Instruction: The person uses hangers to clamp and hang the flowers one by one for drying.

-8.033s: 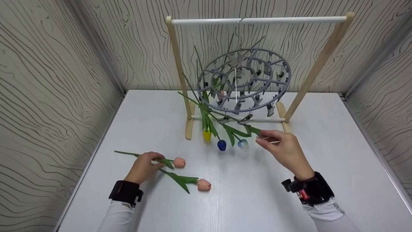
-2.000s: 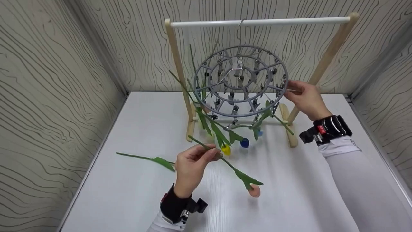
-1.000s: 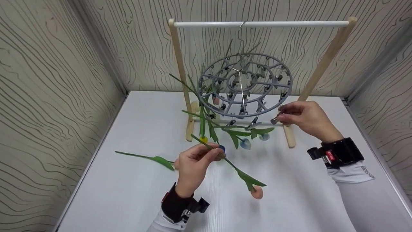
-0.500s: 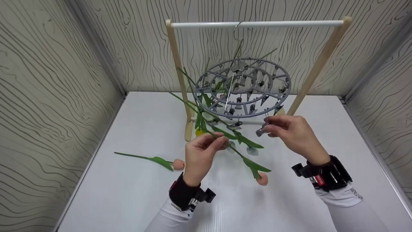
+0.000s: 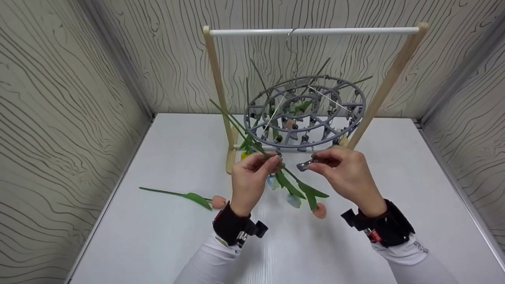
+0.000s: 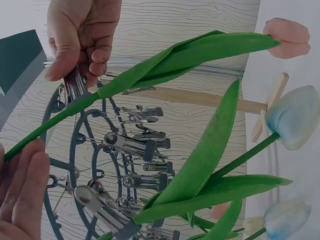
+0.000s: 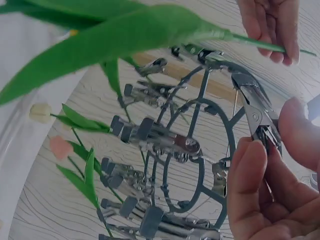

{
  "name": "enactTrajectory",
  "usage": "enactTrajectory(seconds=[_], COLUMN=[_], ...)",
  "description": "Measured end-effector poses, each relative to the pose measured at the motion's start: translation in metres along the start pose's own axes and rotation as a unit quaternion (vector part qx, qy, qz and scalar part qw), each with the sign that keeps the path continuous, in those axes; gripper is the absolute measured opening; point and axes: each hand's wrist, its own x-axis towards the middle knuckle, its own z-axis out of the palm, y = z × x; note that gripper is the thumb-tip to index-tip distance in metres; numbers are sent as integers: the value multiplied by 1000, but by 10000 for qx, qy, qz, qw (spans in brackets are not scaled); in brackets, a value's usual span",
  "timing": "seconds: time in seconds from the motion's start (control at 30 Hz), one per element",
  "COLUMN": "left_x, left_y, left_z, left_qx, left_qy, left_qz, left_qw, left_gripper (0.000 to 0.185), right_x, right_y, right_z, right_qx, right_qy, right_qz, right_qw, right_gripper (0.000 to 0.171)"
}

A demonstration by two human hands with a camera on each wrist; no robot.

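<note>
My left hand [image 5: 250, 179] pinches the stem of a pink artificial tulip [image 5: 319, 211], whose bloom points down to the right. My right hand [image 5: 347, 173] pinches a metal clip [image 5: 304, 165] hanging from the edge of a round grey clip hanger [image 5: 363, 105]. In the left wrist view, the clip's grey tip [image 6: 75, 90] lies against or just beside the stem [image 6: 55, 120]; I cannot tell whether it grips it. Two pale blue tulips [image 5: 294, 200] and a yellow one [image 5: 245, 155] hang from the hanger, partly behind my left hand.
Another pink tulip [image 5: 218, 202] lies on the white table [image 5: 165, 244], left of my left hand. A wooden stand [image 5: 215, 79] with a white top rod [image 5: 355, 30] carries the hanger by its hook. Several tulip stems stick up behind the ring. Patterned panels enclose the table.
My left hand has lifted one pink tulip from the table to the hanger. My right hand left a hanging tulip, took a clip and drew it left towards the stem; the hanger turned and tilted.
</note>
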Motion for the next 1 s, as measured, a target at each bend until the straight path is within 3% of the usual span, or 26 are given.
enactTrajectory(seconds=[0.57,0.83,1.0], left_x=[17,25,26], left_y=[5,1,-4], left_z=[5,6,5], left_qx=[106,305,645], left_qy=[12,-34,-87], left_qz=[2,-274,-352], left_qw=[9999,9992,9973], left_gripper=[14,17,32], right_x=[3,12,19], right_y=[-2,11,23], right_z=[10,12,12], right_qx=[-173,202,335], right_qy=[149,-340,-511], right_qz=[-290,78,440], right_qw=[9993,9992,9972], right_gripper=[19,20,22])
